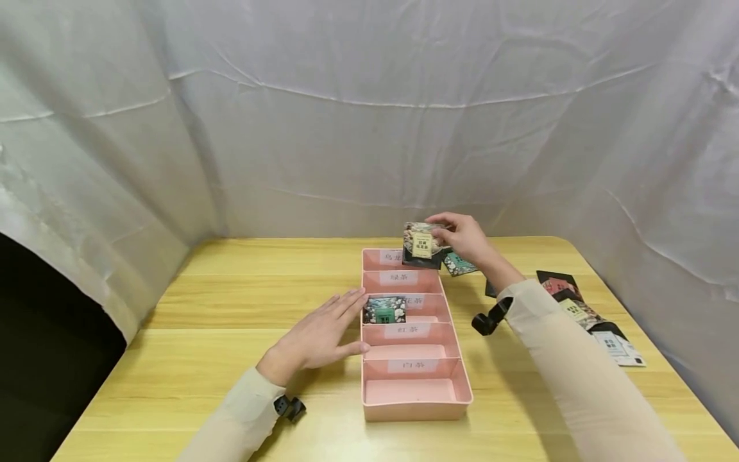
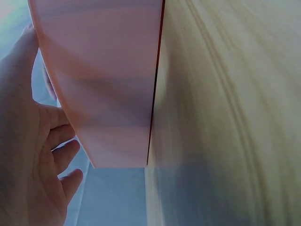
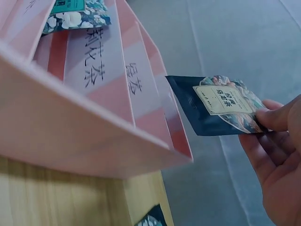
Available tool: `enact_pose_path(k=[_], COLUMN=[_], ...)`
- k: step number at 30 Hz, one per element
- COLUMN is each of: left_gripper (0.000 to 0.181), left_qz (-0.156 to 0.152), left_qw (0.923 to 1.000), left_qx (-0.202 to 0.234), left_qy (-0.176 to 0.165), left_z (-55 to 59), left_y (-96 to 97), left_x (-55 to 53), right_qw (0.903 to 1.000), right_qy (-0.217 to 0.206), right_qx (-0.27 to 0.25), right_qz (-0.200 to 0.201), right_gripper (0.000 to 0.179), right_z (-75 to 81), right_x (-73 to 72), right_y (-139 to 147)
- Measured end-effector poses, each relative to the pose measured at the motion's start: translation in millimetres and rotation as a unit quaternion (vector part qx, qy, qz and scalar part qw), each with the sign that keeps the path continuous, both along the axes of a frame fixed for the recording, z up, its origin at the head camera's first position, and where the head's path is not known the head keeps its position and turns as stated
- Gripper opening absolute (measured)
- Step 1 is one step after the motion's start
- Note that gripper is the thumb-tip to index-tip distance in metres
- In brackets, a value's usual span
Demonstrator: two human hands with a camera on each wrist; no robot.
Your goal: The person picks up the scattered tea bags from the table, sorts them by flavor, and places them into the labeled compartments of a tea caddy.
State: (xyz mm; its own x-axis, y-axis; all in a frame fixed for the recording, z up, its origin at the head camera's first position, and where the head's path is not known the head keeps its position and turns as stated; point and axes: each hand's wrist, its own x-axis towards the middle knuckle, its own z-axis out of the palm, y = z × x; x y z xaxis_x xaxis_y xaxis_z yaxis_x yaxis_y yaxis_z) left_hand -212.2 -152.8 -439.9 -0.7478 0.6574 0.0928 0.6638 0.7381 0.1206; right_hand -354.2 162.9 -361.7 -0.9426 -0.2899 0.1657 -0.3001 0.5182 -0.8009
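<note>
My right hand [image 1: 462, 239] pinches a tea bag packet [image 1: 422, 244] with a cream label by its right edge, over the far end of the pink divided box [image 1: 417, 412]. In the right wrist view the packet [image 3: 221, 106] hangs beside the box's far compartment, thumb on top and fingers beneath. My left hand [image 1: 316, 332] lies along the box's left side, its fingers extended and touching the rim. A green-labelled tea packet [image 1: 385, 310] rests in the middle compartment. Paper labels with Chinese writing mark each compartment.
Right of the box, a green-labelled packet [image 1: 460, 264] lies by its far end. Further right on the wooden table [image 1: 242, 289] lie a red-labelled packet [image 1: 557, 284], a cream-labelled one [image 1: 577, 311] and a white-labelled one [image 1: 614, 345]. A grey curtain [image 1: 369, 154] hangs behind the table.
</note>
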Motion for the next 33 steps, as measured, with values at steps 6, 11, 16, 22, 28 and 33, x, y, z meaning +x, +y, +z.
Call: enact_pose_path(k=[6,11,16,22,28,33], left_gripper=[0.091,0.091,0.091,0.092,0.091,0.091], left_qz=[-0.003,-0.001,-0.003,-0.001,-0.003,-0.005], left_qw=[1.0,1.0,1.0,1.0,1.0,1.0], left_qx=[-0.004,-0.002,0.003,0.003,0.004,0.004], left_qy=[-0.001,-0.001,0.0,0.003,0.006,0.005], left_z=[0.9,-0.6,-2.4,-2.8,-3.0,-3.1], left_y=[1.5,3.2,4.8,5.2,5.1,5.8], left_x=[1.3,1.2,1.1,0.5,0.0,0.4], right_qw=[0.9997,0.9996,0.9991,0.9982,0.9955,0.9962], right_qy=[-0.018,-0.024,-0.032,-0.059,-0.091,-0.084], right_qx=[0.01,0.007,0.009,-0.005,-0.025,0.003], right_qz=[-0.01,-0.015,-0.027,-0.01,0.011,0.021], right_gripper=[0.026,0.023,0.022,0.021,0.021,0.023], right_z=[-0.2,-6.4,-13.2,-23.0,-33.7,-39.7], right_x=[-6.3,-11.3,-11.0,-10.8,-9.4,-5.3], right_y=[-22.2,-35.8,-43.9,-50.5,-56.4,-61.5])
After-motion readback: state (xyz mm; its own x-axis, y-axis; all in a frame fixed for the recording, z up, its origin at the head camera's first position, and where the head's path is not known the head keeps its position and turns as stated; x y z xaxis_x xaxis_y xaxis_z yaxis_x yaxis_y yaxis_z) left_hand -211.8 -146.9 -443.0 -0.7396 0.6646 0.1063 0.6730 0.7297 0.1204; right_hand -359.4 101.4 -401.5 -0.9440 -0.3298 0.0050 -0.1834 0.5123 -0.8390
